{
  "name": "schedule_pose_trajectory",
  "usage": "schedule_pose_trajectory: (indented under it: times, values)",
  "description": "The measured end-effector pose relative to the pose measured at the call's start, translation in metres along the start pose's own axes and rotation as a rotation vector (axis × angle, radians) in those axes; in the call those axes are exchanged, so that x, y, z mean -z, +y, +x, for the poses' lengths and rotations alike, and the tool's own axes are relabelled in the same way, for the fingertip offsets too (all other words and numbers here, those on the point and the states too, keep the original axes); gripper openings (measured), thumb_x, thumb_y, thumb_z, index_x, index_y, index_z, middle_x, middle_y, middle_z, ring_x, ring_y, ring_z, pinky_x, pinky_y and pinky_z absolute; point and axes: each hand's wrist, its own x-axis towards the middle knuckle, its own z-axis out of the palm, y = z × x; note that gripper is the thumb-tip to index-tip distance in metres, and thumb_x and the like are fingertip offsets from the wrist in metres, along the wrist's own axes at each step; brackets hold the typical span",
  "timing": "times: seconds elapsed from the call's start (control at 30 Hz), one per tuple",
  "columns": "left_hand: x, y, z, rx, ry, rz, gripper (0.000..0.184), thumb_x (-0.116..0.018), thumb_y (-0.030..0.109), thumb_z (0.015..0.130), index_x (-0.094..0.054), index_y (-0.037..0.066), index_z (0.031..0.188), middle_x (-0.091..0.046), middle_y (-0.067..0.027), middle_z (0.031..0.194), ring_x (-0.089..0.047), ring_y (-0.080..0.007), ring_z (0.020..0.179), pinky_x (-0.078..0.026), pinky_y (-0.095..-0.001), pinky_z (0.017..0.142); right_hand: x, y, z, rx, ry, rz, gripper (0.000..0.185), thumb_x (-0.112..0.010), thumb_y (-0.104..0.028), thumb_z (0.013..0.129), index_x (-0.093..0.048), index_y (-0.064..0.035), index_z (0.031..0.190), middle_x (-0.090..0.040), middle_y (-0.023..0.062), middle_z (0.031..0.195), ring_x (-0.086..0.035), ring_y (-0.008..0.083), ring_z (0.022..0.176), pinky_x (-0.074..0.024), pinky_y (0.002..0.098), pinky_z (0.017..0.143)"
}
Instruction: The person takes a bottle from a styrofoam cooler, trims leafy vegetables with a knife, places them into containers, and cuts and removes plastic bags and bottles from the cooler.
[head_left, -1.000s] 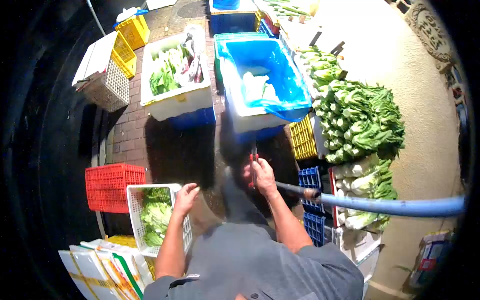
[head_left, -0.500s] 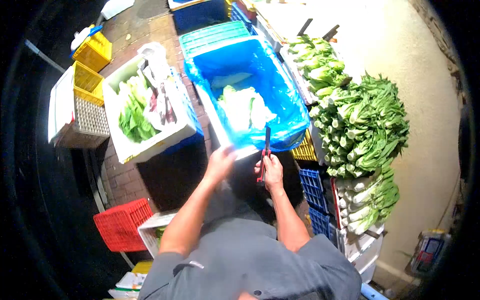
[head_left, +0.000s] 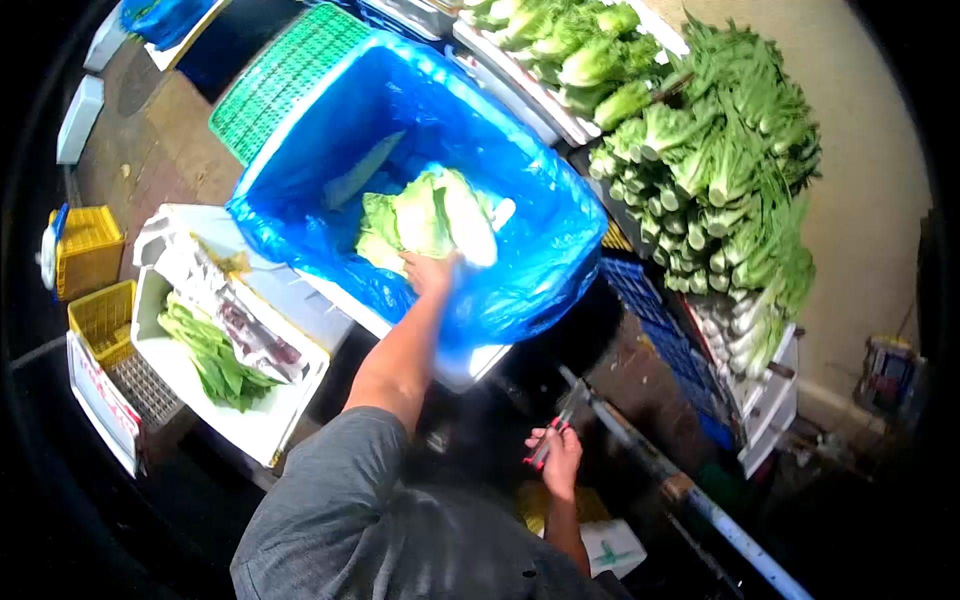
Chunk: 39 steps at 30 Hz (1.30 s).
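A deep box lined with a blue plastic bag (head_left: 290, 190) stands in front of me, with pale green cabbages (head_left: 422, 220) at its bottom. My left hand (head_left: 432, 275) reaches down over the box's near side, and its fingers close on the lower edge of a cabbage. Part of the hand is hidden by its own wrist. Outside the box, low and to the right, my right hand (head_left: 562, 462) grips a knife (head_left: 541, 449) with a red and black handle, its blade pointing up and away.
Bundled leafy greens (head_left: 720, 170) are stacked on the right, above blue crates (head_left: 670, 350). A white foam box (head_left: 190, 395) with leaves stands left. Behind the blue bag sits a green crate (head_left: 290, 80). A metal pole (head_left: 690, 490) runs along the lower right.
My left hand has moved from the box's near edge down into it, onto a cabbage. My right hand has drawn back with the knife. The view has shifted and turned.
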Motion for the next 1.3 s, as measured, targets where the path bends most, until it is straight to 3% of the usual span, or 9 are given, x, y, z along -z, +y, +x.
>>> schedule_pose_trajectory:
  times: [0.27, 0.37, 0.53, 0.63, 0.87, 1.0, 1.1, 1.13, 1.3]
  values:
    - [-0.004, -0.017, 0.043, -0.054, 0.086, -0.264, 0.089, -0.084, 0.025, 0.062, -0.037, -0.008, 0.13, -0.062, -0.0248, 0.113, -0.062, -0.0379, 0.101, -0.05, -0.041, 0.09, -0.053, 0.027, -0.029, -0.054, -0.005, -0.01, 0.02, -0.057, -0.015, 0.092, -0.056, -0.0012, 0.106, -0.065, 0.0072, 0.079, -0.06, 0.0125, 0.064, -0.0494, 0.0262, 0.062]
    - [0.002, -0.012, 0.066, -0.171, -0.019, -0.745, 0.068, -0.082, 0.019, 0.067, -0.049, -0.007, 0.121, -0.064, -0.0183, 0.108, -0.065, -0.0315, 0.093, -0.052, -0.0391, 0.084, -0.054, 0.048, -0.029, 0.031, -0.067, 0.069, 0.028, -0.055, -0.013, 0.093, -0.055, -0.0001, 0.117, -0.063, 0.005, 0.077, -0.057, 0.012, 0.062, -0.049, 0.0266, 0.062]
    - [0.097, 0.019, 0.012, 0.117, -0.864, -1.11, 0.048, -0.059, 0.039, 0.09, -0.054, 0.015, 0.131, -0.058, -0.0096, 0.131, -0.057, -0.0336, 0.118, -0.044, -0.0628, 0.095, -0.059, 0.054, -0.038, 0.164, -0.183, 0.179, 0.036, -0.043, -0.031, 0.103, -0.05, -0.0024, 0.122, -0.054, 0.0049, 0.077, -0.054, 0.0135, 0.067, -0.0523, 0.0373, 0.082]
    - [0.143, 0.028, -0.061, 0.167, -1.13, -1.292, 0.051, -0.057, 0.043, 0.09, -0.053, 0.016, 0.133, -0.058, -0.01, 0.131, -0.057, -0.0339, 0.117, -0.045, -0.0597, 0.096, -0.064, 0.052, -0.048, 0.334, -0.259, 0.295, 0.026, -0.045, -0.028, 0.102, -0.05, -0.0041, 0.111, -0.054, 0.0047, 0.079, -0.053, 0.0134, 0.066, -0.0526, 0.0389, 0.083]
    - [0.187, -0.007, -0.235, 0.28, -1.476, -1.223, 0.055, -0.057, 0.051, 0.087, -0.054, 0.019, 0.131, -0.055, -0.0087, 0.135, -0.054, -0.0314, 0.119, -0.047, -0.0495, 0.095, -0.039, 0.02, -0.146, 0.666, -0.021, 0.084, 0.027, -0.058, -0.02, 0.095, -0.054, -0.002, 0.115, -0.052, 0.0023, 0.084, -0.049, 0.0101, 0.066, -0.0522, 0.0315, 0.074]
    - [0.183, -0.057, -0.327, 0.23, -1.632, -1.023, 0.056, -0.056, 0.054, 0.086, -0.055, 0.02, 0.13, -0.055, -0.0063, 0.135, -0.054, -0.0295, 0.119, -0.047, -0.048, 0.09, 0.005, 0.039, -0.199, 0.865, 0.305, -0.305, 0.034, -0.063, -0.018, 0.09, -0.057, 0.0005, 0.119, -0.064, 0.019, 0.106, -0.063, 0.0312, 0.096, -0.0507, 0.0386, 0.081]
    - [0.181, -0.095, -0.382, 0.401, -1.697, -0.829, 0.054, -0.055, 0.054, 0.086, -0.056, 0.02, 0.128, -0.057, -0.0059, 0.131, -0.056, -0.028, 0.116, -0.049, -0.0445, 0.085, 0.032, 0.054, -0.245, 0.93, 0.44, -0.379, 0.033, -0.063, -0.017, 0.09, -0.058, 0.0006, 0.118, -0.063, 0.022, 0.112, -0.062, 0.0345, 0.1, -0.0499, 0.0374, 0.083]
    - [0.172, -0.113, -0.392, 0.41, -1.745, -0.784, 0.054, -0.055, 0.054, 0.086, -0.056, 0.02, 0.128, -0.058, -0.006, 0.13, -0.056, -0.0276, 0.115, -0.05, -0.0438, 0.084, 0.037, 0.066, -0.25, 1.11, 0.57, -0.334, 0.032, -0.06, -0.015, 0.091, -0.057, 0.0, 0.119, -0.058, 0.0128, 0.084, -0.057, 0.0265, 0.074, -0.0466, 0.0349, 0.069]
    - [0.151, -0.177, -0.461, 0.349, -1.884, -0.55, 0.051, -0.054, 0.048, 0.09, -0.057, 0.014, 0.128, -0.061, -0.0071, 0.124, -0.058, -0.0275, 0.113, -0.05, -0.0465, 0.092, 0.083, 0.124, -0.291, 0.92, 0.732, -0.403, 0.06, -0.062, -0.021, 0.091, -0.038, -0.0041, 0.143, -0.061, 0.0172, 0.082, -0.061, 0.0329, 0.072, -0.0487, 0.042, 0.067]
